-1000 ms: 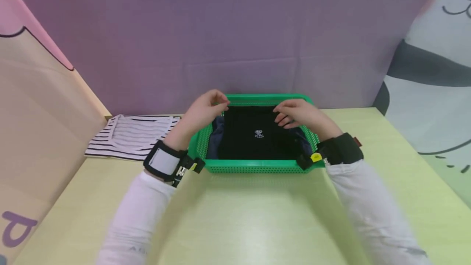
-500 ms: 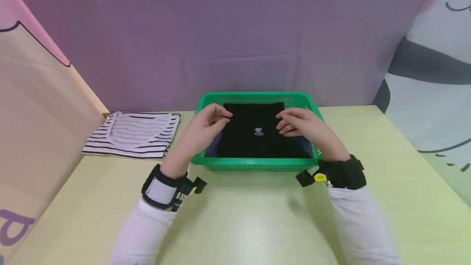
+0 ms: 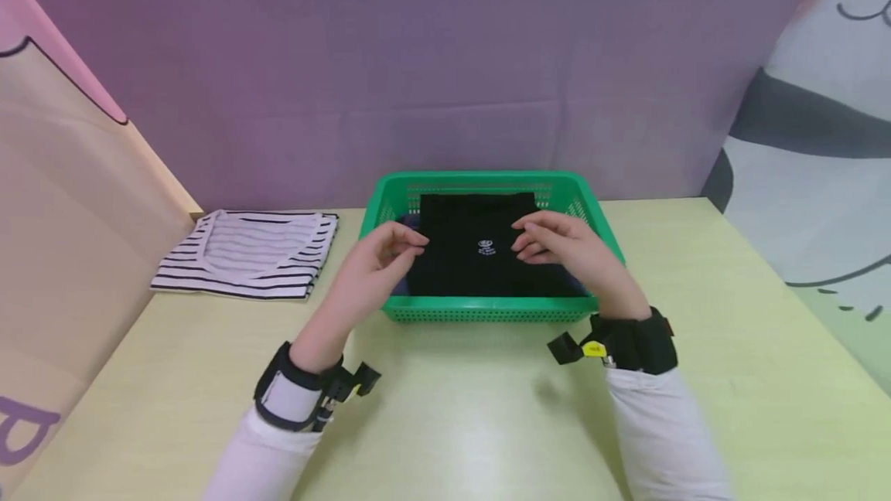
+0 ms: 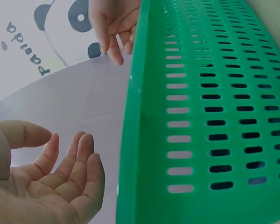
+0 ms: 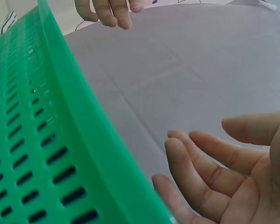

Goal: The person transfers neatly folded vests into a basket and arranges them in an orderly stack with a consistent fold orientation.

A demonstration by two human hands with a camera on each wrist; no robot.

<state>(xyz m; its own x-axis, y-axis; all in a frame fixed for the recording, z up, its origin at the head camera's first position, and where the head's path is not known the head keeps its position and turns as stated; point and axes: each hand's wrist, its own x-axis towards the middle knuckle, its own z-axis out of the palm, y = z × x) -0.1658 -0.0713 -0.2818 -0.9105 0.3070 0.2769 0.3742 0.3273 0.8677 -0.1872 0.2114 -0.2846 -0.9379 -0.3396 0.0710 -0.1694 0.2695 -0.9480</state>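
L hand (image 3: pixel 376 265) and R hand (image 3: pixel 567 250) are raised over the L & R sides of the green basket (image 3: pixel 487 305), w/ fingers half bent and relaxed, holding nothing. On the L hand the thumb tip is near the index tip, only a small gap b/w them; on the R hand, as R wrist view shows, the thumb stands more apart from the other fingers. In the space b/w the two sets of fingers, and lower than them, is the black cloth (image 3: pixel 466 273), lying in the basket. It looks flat & neatly folded, approx. rectangular, a bit wider toward the near side, w/ deep plain colour and a small white print (image 3: pixel 485 247) in the middle, which is b/w the L and R fingertips. Next to the L fingers, some dark blue cloth (image 3: pixel 411 220) shows at the edge of the black one. The basket has a smooth rim and walls w/ rows of slots, seen beside the fingers in both wrist views. Well to the L of the L fingers, a striped garment (image 3: pixel 244 253), white w/ black lines, lies folded on the bench (image 3: pixel 452 408).
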